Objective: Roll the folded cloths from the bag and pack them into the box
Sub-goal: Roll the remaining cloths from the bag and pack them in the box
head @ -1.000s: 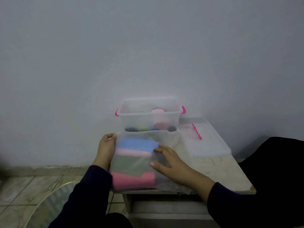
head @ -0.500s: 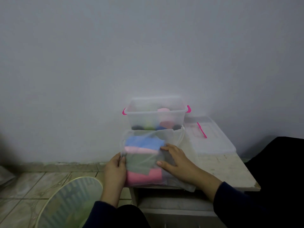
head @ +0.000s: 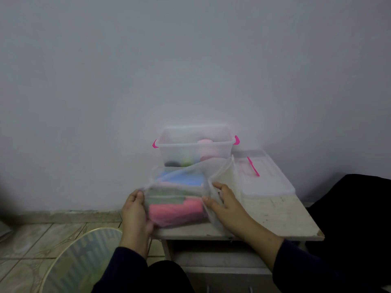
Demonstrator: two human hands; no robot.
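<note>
Head view: plain pale wall ahead of you, tiled floor [head: 42, 240] lower left, small worn white table [head: 275, 216] against wall. Translucent plastic zip bag [head: 186, 187] lies on table's near left edge, folded cloths stacked inside: blue [head: 182, 179], green [head: 163, 197], pink [head: 175, 210]. Your left hand [head: 135, 210] grips bag's left edge, fingers curled round it. Your right hand [head: 224, 201] pinches bag's right side. Clear plastic box with pink latches [head: 194, 142] sits behind bag, rolled cloths inside. Clear box lid [head: 264, 178] rests right of bag.

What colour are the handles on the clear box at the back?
Bright pink handles, in the head view.
</note>
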